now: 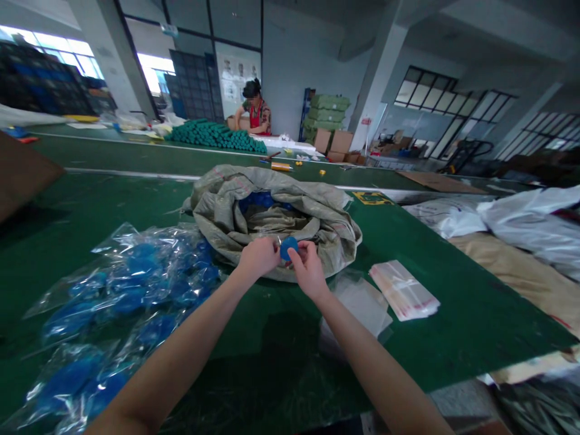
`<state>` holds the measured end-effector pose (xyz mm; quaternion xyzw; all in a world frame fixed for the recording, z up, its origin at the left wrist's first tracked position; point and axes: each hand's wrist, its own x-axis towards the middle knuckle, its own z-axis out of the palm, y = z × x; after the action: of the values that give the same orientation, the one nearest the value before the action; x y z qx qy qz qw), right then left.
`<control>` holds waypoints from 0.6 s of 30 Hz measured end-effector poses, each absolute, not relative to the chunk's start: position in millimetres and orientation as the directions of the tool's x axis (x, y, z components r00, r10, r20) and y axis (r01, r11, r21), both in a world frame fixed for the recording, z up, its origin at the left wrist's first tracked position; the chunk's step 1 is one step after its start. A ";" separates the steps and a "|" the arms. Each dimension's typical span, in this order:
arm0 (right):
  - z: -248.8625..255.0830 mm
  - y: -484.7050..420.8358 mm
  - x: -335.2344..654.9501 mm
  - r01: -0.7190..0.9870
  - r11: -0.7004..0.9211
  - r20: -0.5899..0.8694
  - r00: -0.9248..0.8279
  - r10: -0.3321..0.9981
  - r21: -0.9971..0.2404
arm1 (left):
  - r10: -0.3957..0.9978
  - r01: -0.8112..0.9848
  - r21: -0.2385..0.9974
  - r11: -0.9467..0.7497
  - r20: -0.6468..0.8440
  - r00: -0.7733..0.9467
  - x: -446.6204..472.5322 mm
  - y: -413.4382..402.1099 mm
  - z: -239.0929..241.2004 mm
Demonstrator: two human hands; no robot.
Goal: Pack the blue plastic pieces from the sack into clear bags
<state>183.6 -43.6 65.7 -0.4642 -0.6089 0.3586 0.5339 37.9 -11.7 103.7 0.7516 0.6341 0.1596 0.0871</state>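
Over the near rim of a grey woven sack (272, 226), my two hands come close together. My right hand (310, 269) pinches a small round blue disc (289, 246) between thumb and fingers. My left hand (259, 256) is closed just left of the disc; a thin shiny edge shows by its fingertips, too small to name. Blue items lie inside the sack's rolled-down mouth. Left of my forearm is a pile of clear bags (140, 266) with blue round pieces in them. Flat clear bags (357, 305) lie beside my right forearm.
A banded stack of clear bags (403, 290) lies on the green table (435, 338) at right. Beyond it are white sacks (534, 223). Across the far bench, a person (257, 112) works by a heap of green rolls (212, 134). A cardboard piece (22, 172) juts in at left.
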 end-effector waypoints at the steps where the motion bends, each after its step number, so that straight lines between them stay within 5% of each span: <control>1: 64.1 -42.6 184.2 0.201 0.314 0.320 -0.004 0.947 -0.928 | 0.982 0.926 0.334 -0.177 0.125 0.142 36.4 -9.9 103.6; 7: 55.3 -35.0 188.7 0.260 0.310 0.322 0.005 0.947 -0.915 | 0.971 0.902 0.368 -0.226 0.153 0.181 28.0 0.6 100.3; 12: 55.8 -35.0 191.9 0.523 0.380 0.431 -0.027 0.902 -0.763 | 0.976 0.905 0.373 -0.204 0.152 0.158 30.4 -0.5 101.6; 18: 57.4 -34.1 192.4 0.582 0.416 0.472 -0.061 0.880 -0.699 | 0.960 0.902 0.341 -0.264 0.181 0.212 32.8 -3.4 100.8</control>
<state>192.4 -34.1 57.4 -0.5149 -0.7097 0.1646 0.4519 32.8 -3.4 100.8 0.7744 0.6014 0.1796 0.0805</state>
